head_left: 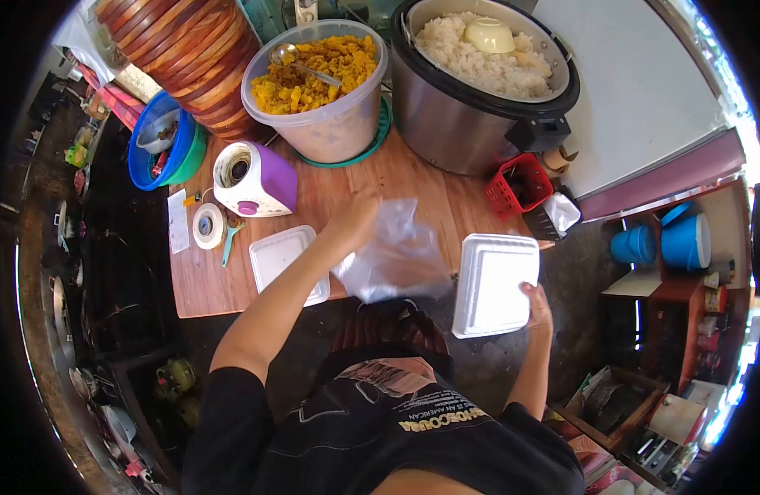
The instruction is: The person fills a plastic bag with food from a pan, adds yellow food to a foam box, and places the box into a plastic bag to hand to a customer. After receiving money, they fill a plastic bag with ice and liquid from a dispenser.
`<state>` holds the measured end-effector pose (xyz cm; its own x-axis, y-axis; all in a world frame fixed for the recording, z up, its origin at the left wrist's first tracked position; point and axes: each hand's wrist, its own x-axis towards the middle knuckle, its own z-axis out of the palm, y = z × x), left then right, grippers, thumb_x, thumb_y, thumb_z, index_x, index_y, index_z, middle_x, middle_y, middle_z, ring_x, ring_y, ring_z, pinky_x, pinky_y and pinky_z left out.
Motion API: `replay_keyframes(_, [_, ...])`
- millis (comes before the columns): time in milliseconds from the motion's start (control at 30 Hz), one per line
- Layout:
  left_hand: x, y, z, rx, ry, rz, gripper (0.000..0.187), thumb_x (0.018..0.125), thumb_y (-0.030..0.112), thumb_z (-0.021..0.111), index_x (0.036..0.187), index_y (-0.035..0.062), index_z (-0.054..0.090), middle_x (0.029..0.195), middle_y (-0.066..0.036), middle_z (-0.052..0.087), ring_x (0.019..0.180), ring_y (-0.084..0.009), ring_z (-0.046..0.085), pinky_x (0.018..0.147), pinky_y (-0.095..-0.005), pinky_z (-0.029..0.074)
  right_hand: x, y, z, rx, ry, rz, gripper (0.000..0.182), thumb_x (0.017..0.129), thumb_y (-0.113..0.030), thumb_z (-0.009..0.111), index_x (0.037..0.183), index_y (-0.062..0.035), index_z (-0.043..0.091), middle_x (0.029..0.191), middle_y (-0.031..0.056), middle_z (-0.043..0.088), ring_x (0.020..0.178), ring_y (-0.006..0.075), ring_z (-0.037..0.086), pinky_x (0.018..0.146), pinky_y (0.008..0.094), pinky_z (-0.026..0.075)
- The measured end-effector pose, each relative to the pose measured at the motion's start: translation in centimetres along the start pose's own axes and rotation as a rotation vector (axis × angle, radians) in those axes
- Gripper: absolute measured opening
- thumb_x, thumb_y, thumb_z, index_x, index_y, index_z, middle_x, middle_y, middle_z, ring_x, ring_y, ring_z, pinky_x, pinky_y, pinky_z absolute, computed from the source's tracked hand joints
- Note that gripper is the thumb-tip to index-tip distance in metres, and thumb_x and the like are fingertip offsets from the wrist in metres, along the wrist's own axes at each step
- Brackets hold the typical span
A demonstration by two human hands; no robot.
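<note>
A clear plastic bag (394,256) hangs from my left hand (355,221), whose fingers are closed on its upper part over the table's front edge. To the right, my right hand (538,305) grips a white takeout box (497,285) by its right side, thumb on the face turned to me. The box is tilted up and looks closed; its contents are hidden. A second white takeout box (273,257) lies on the table under my left forearm, partly covered by it.
A tub of yellow food (314,136) with a ladle stands at the back, beside a large rice cooker (454,128) full of rice. A purple and white blender base (260,180), a tape roll (208,227), a red basket (516,186) and stacked wooden plates (190,62) are also on the table (215,297).
</note>
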<state>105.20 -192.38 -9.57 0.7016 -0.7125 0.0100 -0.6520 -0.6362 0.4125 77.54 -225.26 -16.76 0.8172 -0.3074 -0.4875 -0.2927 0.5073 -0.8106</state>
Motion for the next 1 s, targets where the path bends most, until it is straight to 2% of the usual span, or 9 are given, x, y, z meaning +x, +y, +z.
replay_keyframes(133, [1.6,2.3,-0.9,-0.063,0.316,-0.169,0.018,0.074,0.013,0.063,0.083,-0.0021,0.06,0.09,-0.024,0.061,0.085,-0.0427,0.06,0.071,-0.0475,0.049,0.1,-6.0,3.9,-0.07,-0.258,-0.038,0.076,0.067,-0.028,0.078,0.122,0.0129,0.046,0.103,0.0163,0.063,0.09,0.0251,0.065,0.08,0.0342,0.055])
replay_keyframes(367, [5.2,2.2,0.8,-0.182,0.268,0.059,0.041,0.088,0.038,0.056,0.078,-0.0006,0.064,0.067,-0.017,0.063,0.066,-0.0338,0.063,0.059,-0.0466,0.044,3.7,-10.3,16.9,-0.512,-0.639,0.146,0.075,0.06,-0.016,0.082,0.123,0.0092,0.049,0.103,0.0143,0.063,0.093,0.0221,0.063,0.086,0.0328,0.053])
replay_keyframes(433, [4.2,4.4,-1.2,-0.832,0.13,-0.105,0.051,0.094,0.045,0.05,0.084,-0.0026,0.065,0.067,-0.014,0.064,0.061,-0.023,0.061,0.057,-0.0444,0.043,2.8,-10.9,19.4,-0.295,-0.744,0.243,0.068,0.063,-0.009,0.081,0.121,0.0098,0.05,0.106,0.0162,0.063,0.096,0.022,0.063,0.088,0.0336,0.052])
replay_keyframes(567, [-0.6,4.7,-2.7,-1.112,0.169,-0.224,0.062,0.096,0.055,0.04,0.115,-0.0015,0.056,0.114,-0.015,0.059,0.107,-0.0203,0.055,0.093,-0.0344,0.041,4.0,-10.0,19.6,-0.297,-0.762,0.178,0.065,0.064,-0.005,0.081,0.121,0.0079,0.052,0.109,0.0175,0.063,0.098,0.0225,0.064,0.089,0.0361,0.053])
replay_keyframes(700, [-4.3,3.9,-2.8,-0.694,0.3,-0.037,0.065,0.098,0.055,0.034,0.12,-0.0033,0.053,0.123,-0.018,0.05,0.12,-0.027,0.046,0.101,-0.0362,0.033,8.5,-3.9,15.5,-0.12,-0.524,0.623,0.061,0.069,-0.006,0.079,0.123,0.0035,0.053,0.107,0.0151,0.066,0.1,0.0254,0.065,0.088,0.0401,0.054])
replay_keyframes(767, [-5.3,2.2,-1.8,-0.596,0.22,0.081,0.054,0.099,0.043,0.039,0.112,-0.0066,0.057,0.117,-0.02,0.051,0.117,-0.0317,0.047,0.1,-0.0382,0.034,10.4,-0.7,13.7,0.088,-0.505,0.188,0.05,0.073,-0.009,0.077,0.117,0.0026,0.056,0.1,0.0145,0.067,0.087,0.0219,0.068,0.08,0.0352,0.058])
replay_keyframes(900, [-9.6,3.6,2.1,-0.541,0.72,-0.153,0.03,0.096,0.016,0.046,0.109,-0.0088,0.057,0.114,-0.022,0.053,0.103,-0.0352,0.054,0.091,-0.0381,0.042,8.4,0.1,15.5,0.243,-0.235,0.142,0.051,0.083,-0.018,0.07,0.126,-0.0008,0.05,0.111,0.0138,0.062,0.095,0.0239,0.065,0.083,0.0375,0.056])
replay_keyframes(967, [-11.7,5.2,5.6,-0.284,0.898,-0.017,0.029,0.096,0.015,0.046,0.109,-0.009,0.058,0.116,-0.022,0.053,0.1,-0.0356,0.056,0.087,-0.0354,0.044,8.5,2.3,15.6,0.215,-0.202,-0.026,0.053,0.086,-0.025,0.067,0.13,-0.0034,0.046,0.115,0.0117,0.06,0.098,0.0236,0.064,0.086,0.0387,0.054])
replay_keyframes(1000, [-13.8,6.1,8.0,-0.426,0.78,-0.018,0.029,0.095,0.014,0.047,0.111,-0.0086,0.057,0.116,-0.022,0.054,0.103,-0.0356,0.055,0.09,-0.0368,0.043,7.8,3.0,16.6,0.381,-0.079,-0.074,0.052,0.087,-0.024,0.066,0.13,-0.004,0.045,0.117,0.0105,0.059,0.101,0.0229,0.062,0.088,0.0384,0.053])
